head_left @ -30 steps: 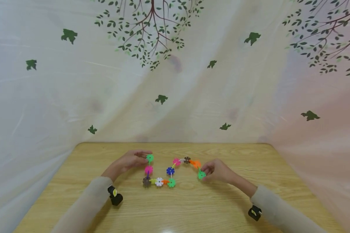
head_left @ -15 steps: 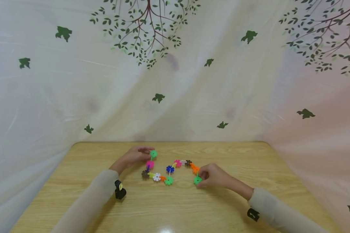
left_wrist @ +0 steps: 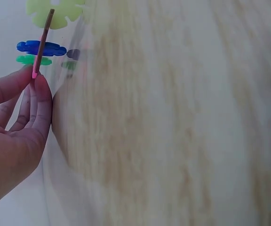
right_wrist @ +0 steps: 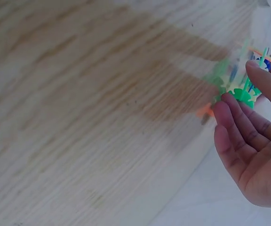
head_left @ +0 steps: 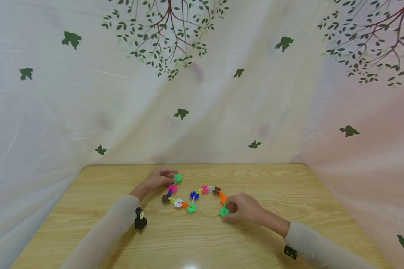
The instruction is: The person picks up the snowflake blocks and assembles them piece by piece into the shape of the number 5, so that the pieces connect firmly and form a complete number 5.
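Observation:
A chain of interlocking snowflake discs (head_left: 178, 203) lies in a winding line on the table in the head view. At its far-left end, the fingertips of my left hand (head_left: 158, 178) pinch the chain by the green disc (head_left: 177, 177) and pink disc (head_left: 173, 188). In the left wrist view, thumb and fingers of that hand (left_wrist: 18, 117) meet at a disc seen edge-on, with a blue disc (left_wrist: 41, 48) beyond. My right hand (head_left: 245, 208) pinches the green end disc (head_left: 223, 212), below an orange disc (head_left: 223, 198). Its fingers partly hide the disc.
The wooden table (head_left: 188, 239) extends around the chain on all sides. Behind it hangs a pale cloth (head_left: 215, 93) printed with leaves and branches. A small black device (head_left: 140, 220) is strapped at the left wrist, another (head_left: 290, 252) at the right.
My right hand has drawn the chain's right end leftward and nearer to me. My left hand has shifted slightly right and away with its end. The chain's middle bends have shifted a little.

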Demonstrator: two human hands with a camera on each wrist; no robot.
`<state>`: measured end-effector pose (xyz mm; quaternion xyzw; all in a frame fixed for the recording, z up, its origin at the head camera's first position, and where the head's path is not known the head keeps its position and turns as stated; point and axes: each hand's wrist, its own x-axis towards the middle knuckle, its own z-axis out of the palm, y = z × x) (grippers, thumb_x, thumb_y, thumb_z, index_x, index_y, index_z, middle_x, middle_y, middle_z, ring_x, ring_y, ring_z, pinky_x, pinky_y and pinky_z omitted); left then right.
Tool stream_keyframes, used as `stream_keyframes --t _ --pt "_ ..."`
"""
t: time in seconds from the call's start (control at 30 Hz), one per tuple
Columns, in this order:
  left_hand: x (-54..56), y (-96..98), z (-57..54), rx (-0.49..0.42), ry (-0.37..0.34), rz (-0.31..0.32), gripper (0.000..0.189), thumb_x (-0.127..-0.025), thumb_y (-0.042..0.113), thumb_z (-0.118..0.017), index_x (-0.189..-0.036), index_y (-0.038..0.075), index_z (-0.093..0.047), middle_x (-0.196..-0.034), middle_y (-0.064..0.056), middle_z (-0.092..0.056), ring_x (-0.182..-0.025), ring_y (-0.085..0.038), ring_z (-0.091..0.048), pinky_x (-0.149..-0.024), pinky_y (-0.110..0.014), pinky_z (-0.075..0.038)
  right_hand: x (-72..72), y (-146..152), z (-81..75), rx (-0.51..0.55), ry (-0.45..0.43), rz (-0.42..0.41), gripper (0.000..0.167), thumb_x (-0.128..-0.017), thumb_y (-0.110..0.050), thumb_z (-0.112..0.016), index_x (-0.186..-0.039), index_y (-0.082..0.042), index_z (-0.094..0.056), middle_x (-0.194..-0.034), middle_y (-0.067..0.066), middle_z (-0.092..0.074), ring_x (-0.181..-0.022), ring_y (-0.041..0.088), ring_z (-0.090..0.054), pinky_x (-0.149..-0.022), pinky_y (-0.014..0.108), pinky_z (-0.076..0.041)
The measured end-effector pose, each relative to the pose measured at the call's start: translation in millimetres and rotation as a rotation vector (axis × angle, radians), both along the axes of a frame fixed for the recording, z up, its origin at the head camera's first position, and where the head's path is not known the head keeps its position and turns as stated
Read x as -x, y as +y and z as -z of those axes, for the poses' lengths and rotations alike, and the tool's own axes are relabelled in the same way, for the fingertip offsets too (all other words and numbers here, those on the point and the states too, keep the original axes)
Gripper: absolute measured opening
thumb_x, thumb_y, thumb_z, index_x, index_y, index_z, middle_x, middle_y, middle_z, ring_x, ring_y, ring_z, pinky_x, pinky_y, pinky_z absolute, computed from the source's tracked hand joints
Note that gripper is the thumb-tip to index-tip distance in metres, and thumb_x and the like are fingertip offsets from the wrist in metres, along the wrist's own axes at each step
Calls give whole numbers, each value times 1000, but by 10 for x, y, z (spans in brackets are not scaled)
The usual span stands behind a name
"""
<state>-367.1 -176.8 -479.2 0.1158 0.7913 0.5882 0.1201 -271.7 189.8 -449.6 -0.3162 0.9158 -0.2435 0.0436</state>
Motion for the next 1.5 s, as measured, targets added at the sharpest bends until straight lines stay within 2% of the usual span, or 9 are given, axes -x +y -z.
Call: stream_keyframes --t 0.2,0.37,0.53,0.7,0.87,1.07,1.2,1.33,1.5 --pt "18 -15 -6 11 5 37 46 -95 2 -67 -138 -8 -56 -127 -27 -64 -101 -14 -66 -86 -24 -57 -61 -23 29 -21 99 -44 28 -79 -37 -88 -85 -13 -74 -68 -14 -65 -60 -8 -49 -55 15 -44" --pt "54 -20 -34 75 39 48 45 -94 5 -68 -137 -6 -58 -129 -27 -65 -114 -27 -66 -98 -33 -55 -96 -39 55 -5 126 -65 26 -78 -35 -88 -86 -15 -75 -68 -15 -64 -61 -9 -48 -56 14 -44" --pt "93 -19 -33 103 27 62 43 -95 6 -67 -137 -5 -59 -131 -26 -65 -118 -29 -65 -99 -34 -55 -104 -28 40 7 95 -87 25 -79 -34 -88 -89 -15 -76 -70 -14 -64 -63 -8 -49 -58 15 -45" --pt "114 -23 -7 103 25 75 42 -95 4 -66 -135 -7 -60 -130 -26 -65 -118 -29 -65 -96 -31 -56 -60 17 1 76 4 -126 23 -81 -32 -87 -89 -14 -76 -70 -11 -65 -63 -6 -53 -58 17 -49" --pt "103 -26 -8 113 32 92 43 -96 5 -65 -136 -9 -57 -132 -28 -64 -119 -32 -65 -98 -33 -56 71 84 -31 182 -119 -146 21 -85 -27 -85 -93 -10 -75 -72 -5 -68 -64 -1 -58 -60 20 -53" --pt "59 -109 -45 50 -50 91 46 -101 8 -59 -141 -12 -50 -136 -30 -61 -116 -24 -67 -98 -34 -57 275 172 -111 251 -184 -159 21 -89 -20 -81 -101 -4 -74 -78 4 -72 -68 6 -63 -64 24 -56" --pt "-23 -237 -88 29 -62 127 48 -104 10 -56 -143 -14 -45 -139 -32 -57 -118 -27 -67 -101 -39 -56 446 211 -167 253 -217 -187 22 -92 -13 -76 -109 1 -71 -86 10 -73 -77 11 -67 -71 25 -57" --pt "-134 -361 -116 13 -79 177 49 -105 10 -54 -144 -17 -42 -140 -35 -54 -121 -32 -66 -102 -42 -55 605 219 -187 270 -310 -221 28 -93 -4 -72 -118 7 -67 -97 21 -72 -87 23 -70 -76 26 -59" --pt "-258 -478 -126 -11 -118 233 50 -103 7 -56 -145 -17 -41 -142 -34 -53 -120 -26 -65 -101 -40 -56 738 192 -163 258 -406 -240 35 -94 2 -68 -128 9 -64 -113 29 -69 -99 36 -69 -79 26 -60"
